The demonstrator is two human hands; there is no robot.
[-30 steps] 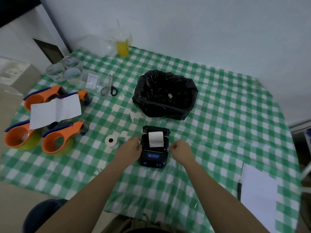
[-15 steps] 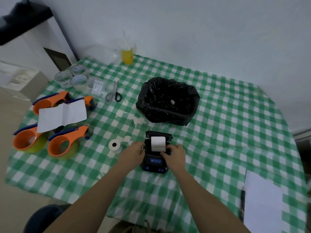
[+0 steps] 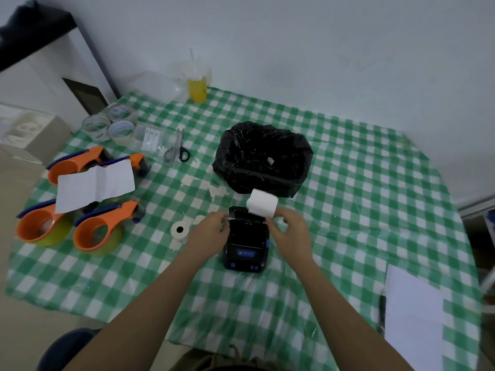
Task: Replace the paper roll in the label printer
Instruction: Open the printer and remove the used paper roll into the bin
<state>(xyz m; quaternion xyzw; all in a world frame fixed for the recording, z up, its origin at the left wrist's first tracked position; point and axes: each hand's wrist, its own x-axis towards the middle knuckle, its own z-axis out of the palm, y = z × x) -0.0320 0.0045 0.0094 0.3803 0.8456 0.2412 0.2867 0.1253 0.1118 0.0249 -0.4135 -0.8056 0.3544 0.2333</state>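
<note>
A small black label printer (image 3: 246,246) with blue buttons sits on the green checked tablecloth, its lid open and its paper bay empty. My right hand (image 3: 290,232) holds a white paper roll (image 3: 262,203) just above the back of the printer, in front of the bin. My left hand (image 3: 207,232) grips the printer's left side near the lid hinge. A second white paper roll (image 3: 180,230) stands on the cloth to the left of my left hand.
A bin lined with a black bag (image 3: 263,159) stands right behind the printer. Orange tape dispensers (image 3: 99,231) and a white sheet (image 3: 95,184) lie at left, scissors (image 3: 178,149) and tape rolls (image 3: 117,124) behind. White paper (image 3: 413,317) lies at the right edge.
My right hand has lifted the white paper roll out of the printer's bay and raised it toward the bin. My left hand stays on the printer's left side.
</note>
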